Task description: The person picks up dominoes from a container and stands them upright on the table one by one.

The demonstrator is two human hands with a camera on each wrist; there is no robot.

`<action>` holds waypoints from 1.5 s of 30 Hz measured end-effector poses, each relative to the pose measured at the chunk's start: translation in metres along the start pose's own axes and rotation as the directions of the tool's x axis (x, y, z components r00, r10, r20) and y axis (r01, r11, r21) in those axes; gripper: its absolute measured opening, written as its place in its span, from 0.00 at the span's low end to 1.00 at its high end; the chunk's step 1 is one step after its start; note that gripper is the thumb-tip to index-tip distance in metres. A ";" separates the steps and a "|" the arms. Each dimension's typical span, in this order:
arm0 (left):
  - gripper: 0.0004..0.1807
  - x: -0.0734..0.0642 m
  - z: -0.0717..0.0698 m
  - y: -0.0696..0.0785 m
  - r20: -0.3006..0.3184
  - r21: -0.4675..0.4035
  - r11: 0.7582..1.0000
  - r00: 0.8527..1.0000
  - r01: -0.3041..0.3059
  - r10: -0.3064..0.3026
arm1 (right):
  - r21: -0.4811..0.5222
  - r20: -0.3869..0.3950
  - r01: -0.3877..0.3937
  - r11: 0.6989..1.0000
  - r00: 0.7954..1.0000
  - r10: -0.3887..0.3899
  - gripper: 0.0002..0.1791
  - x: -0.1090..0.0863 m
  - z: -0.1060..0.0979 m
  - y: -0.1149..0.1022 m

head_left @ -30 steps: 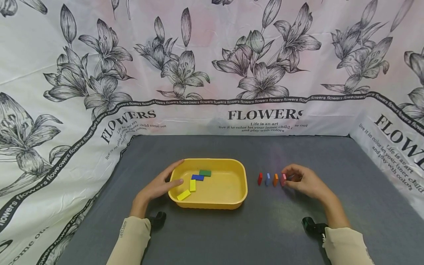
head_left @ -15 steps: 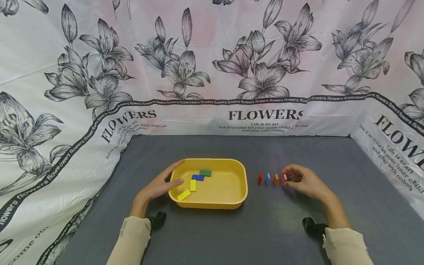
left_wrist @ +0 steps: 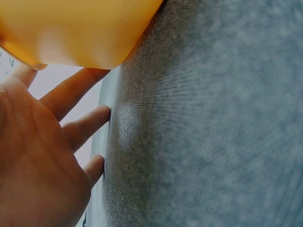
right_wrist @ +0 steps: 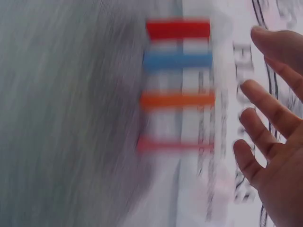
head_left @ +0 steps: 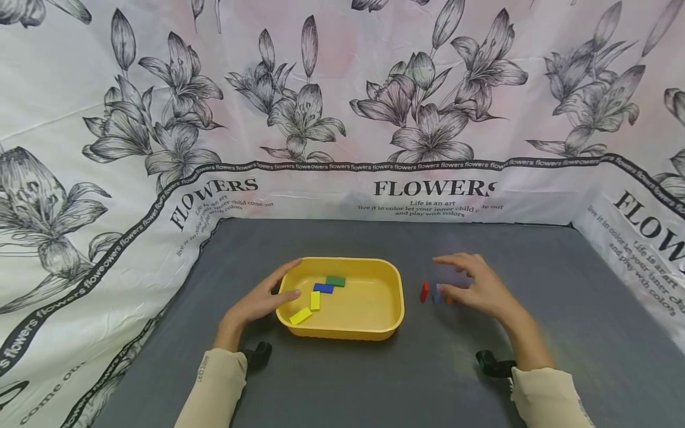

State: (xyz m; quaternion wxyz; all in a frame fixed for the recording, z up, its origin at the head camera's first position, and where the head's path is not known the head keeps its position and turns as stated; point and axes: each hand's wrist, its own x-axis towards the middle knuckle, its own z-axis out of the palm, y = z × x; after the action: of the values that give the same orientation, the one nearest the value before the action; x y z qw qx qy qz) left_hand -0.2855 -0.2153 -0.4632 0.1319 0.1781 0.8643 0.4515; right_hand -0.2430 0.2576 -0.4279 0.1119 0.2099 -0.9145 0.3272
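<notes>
A yellow tray (head_left: 393,297) stands on the grey mat and holds a green block (head_left: 335,280), a blue block (head_left: 323,288) and two yellow blocks (head_left: 315,300). My left hand (head_left: 260,302) rests against the tray's left rim, fingers straight (left_wrist: 78,90), thumb on the rim. Right of the tray stands a row of small blocks on edge: red (head_left: 424,291), blue (head_left: 436,293), orange (right_wrist: 177,100), pink (right_wrist: 175,144). My right hand (head_left: 473,286) hovers just above and right of the row, fingers spread (right_wrist: 265,123), holding nothing. It hides the pink block in the head view.
The grey mat (head_left: 342,380) is walled on three sides by a flowered white cloth (head_left: 342,119). Black wrist mounts (head_left: 260,352) sit near both sleeves at the front. Bare mat lies behind the tray and to the far right.
My right hand has let go of the pink block, opened its fingers and lifted up and left over the row. The left hand stays on the tray.
</notes>
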 end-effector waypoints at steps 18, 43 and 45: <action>0.40 0.000 -0.001 0.000 0.004 -0.020 1.000 1.000 0.013 -0.013 | -0.191 0.180 0.225 0.955 0.965 -0.192 0.18 0.076 0.094 -0.095; 0.39 -0.002 -0.001 0.001 0.018 -0.046 0.999 1.000 -0.014 0.015 | -0.578 0.362 0.170 0.798 0.930 0.064 0.12 0.109 0.160 -0.141; 0.39 -0.002 -0.002 0.001 0.018 -0.045 0.999 1.000 -0.015 0.015 | -0.585 0.358 0.168 0.794 0.931 0.066 0.11 0.109 0.160 -0.141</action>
State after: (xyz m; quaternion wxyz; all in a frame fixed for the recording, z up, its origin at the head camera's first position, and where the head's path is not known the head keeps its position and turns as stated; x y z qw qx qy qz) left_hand -0.2846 -0.2169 -0.4616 0.1402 0.1857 0.8514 0.4701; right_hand -0.2855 0.0219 -0.4349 0.0126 0.2441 -0.9692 -0.0300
